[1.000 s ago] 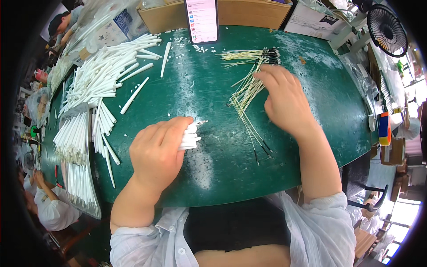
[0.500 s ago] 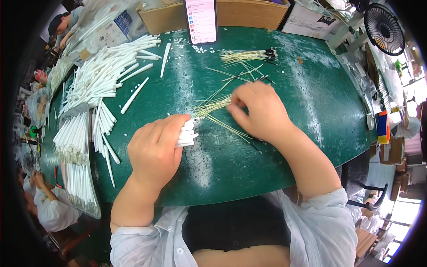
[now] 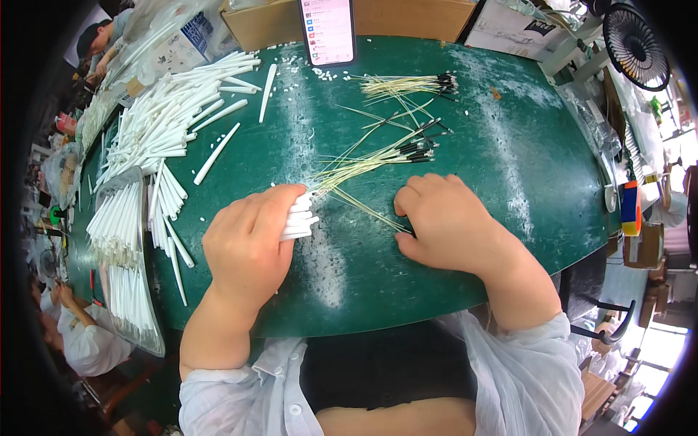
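Note:
My left hand (image 3: 251, 236) is closed round a bundle of white tapered tubes (image 3: 298, 221), whose near ends stick out beside the thumb. Thin pale yellow wires (image 3: 356, 168) fan out rightward from the bundle, most ending in black tips. A few lower wires (image 3: 367, 207) slant down to my right hand (image 3: 451, 225). That hand rests low over the table with fingers curled; a gap shows between thumb and forefinger, around the wire ends. Its palm hides those ends.
A heap of white tubes (image 3: 156, 120) covers the left side, beside a clear tray (image 3: 149, 312) of more tubes. More wires (image 3: 400, 86) lie at the back. A phone (image 3: 329, 33) stands before a cardboard box (image 3: 414, 20). A black fan (image 3: 635, 47) is at right.
My right hand has moved down and right, off the upper wires to the lower wire ends. The upper wires' black tips now show. My left hand keeps its hold on the tubes.

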`<state>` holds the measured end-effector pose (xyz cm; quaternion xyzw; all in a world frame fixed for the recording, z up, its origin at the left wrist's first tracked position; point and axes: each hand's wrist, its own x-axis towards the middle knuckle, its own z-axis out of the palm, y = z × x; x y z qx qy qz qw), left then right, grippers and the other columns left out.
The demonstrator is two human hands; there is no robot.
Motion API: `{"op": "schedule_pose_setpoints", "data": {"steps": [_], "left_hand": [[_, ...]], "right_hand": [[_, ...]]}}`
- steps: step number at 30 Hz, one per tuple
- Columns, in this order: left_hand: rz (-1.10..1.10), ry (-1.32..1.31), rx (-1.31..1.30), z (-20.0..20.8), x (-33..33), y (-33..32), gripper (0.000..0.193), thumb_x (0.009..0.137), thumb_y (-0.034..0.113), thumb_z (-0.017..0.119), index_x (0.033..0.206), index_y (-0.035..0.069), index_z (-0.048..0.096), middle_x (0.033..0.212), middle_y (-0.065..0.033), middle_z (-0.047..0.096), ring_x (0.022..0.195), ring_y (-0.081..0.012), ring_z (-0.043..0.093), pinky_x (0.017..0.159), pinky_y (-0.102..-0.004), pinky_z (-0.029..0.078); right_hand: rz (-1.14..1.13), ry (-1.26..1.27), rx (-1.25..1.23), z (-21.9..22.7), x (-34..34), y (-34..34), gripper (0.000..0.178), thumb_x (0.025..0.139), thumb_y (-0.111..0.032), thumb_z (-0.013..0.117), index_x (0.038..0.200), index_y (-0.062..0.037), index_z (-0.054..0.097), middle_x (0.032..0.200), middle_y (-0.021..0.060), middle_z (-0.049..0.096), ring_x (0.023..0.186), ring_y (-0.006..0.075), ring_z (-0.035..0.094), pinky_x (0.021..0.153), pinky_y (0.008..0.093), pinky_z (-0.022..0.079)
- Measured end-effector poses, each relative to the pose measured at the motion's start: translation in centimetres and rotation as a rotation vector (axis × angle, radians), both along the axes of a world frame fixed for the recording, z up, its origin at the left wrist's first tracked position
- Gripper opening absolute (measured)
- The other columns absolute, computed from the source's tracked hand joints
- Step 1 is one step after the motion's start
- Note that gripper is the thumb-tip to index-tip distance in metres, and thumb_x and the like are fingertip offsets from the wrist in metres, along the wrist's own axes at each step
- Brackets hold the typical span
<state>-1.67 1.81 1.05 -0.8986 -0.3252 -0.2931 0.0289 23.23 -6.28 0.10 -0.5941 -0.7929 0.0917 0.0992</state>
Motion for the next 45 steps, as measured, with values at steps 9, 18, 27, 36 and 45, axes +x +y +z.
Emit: {"op": "schedule_pose_setpoints", "data": {"steps": [9,18,27,36,45], "left_hand": [[-0.012,-0.025,0.025,0.1,-0.3,0.1,0.034,0.073,-0.003,0.07,0.105,0.009,0.07,0.093,-0.0083,0.073,0.08,-0.0277,0.07,0.072,-0.0352,0.054],[-0.002,-0.031,0.08,-0.2,-0.3,0.5,0.034,0.072,0.002,0.071,0.104,0.011,0.069,0.09,-0.0058,0.072,0.074,-0.0248,0.068,0.065,-0.0339,0.051],[-0.02,-0.045,0.059,-0.3,-0.3,0.2,0.037,0.07,0.0,0.07,0.105,0.012,0.07,0.094,-0.0045,0.073,0.077,-0.0245,0.069,0.067,-0.0342,0.053],[-0.082,-0.055,-0.01,0.0,0.0,-0.6,0.033,0.073,-0.002,0.072,0.104,0.009,0.069,0.088,-0.0082,0.073,0.074,-0.027,0.069,0.066,-0.0352,0.053],[-0.173,-0.095,0.05,-0.4,0.5,-1.1,0.041,0.069,0.0,0.068,0.109,0.008,0.066,0.096,-0.0067,0.074,0.078,-0.0248,0.071,0.064,-0.0343,0.052]], "right_hand": [[-0.196,0.265,0.218,1.0,4.4,2.6,0.007,0.081,-0.004,0.063,0.086,-0.0032,0.059,0.083,0.0121,0.06,0.082,0.0328,0.059,0.078,0.0411,0.047],[-0.071,0.373,-0.088,4.3,5.8,0.3,0.013,0.081,-0.01,0.07,0.091,-0.0045,0.063,0.088,0.0111,0.063,0.091,0.0328,0.059,0.083,0.0431,0.047],[0.182,0.162,-0.023,-1.0,-0.9,0.0,0.021,0.079,-0.015,0.074,0.095,-0.0052,0.063,0.097,0.0101,0.06,0.098,0.0296,0.057,0.084,0.0407,0.044],[-0.008,0.716,0.254,1.7,-1.4,0.5,0.013,0.085,-0.001,0.068,0.095,-0.0058,0.062,0.092,0.0103,0.06,0.081,0.03,0.061,0.07,0.0396,0.05],[0.089,0.323,0.811,0.5,-2.9,0.2,0.038,0.058,-0.009,0.073,0.096,-0.0118,0.072,0.092,-0.0014,0.059,0.08,0.0194,0.054,0.077,0.0345,0.04]]}}
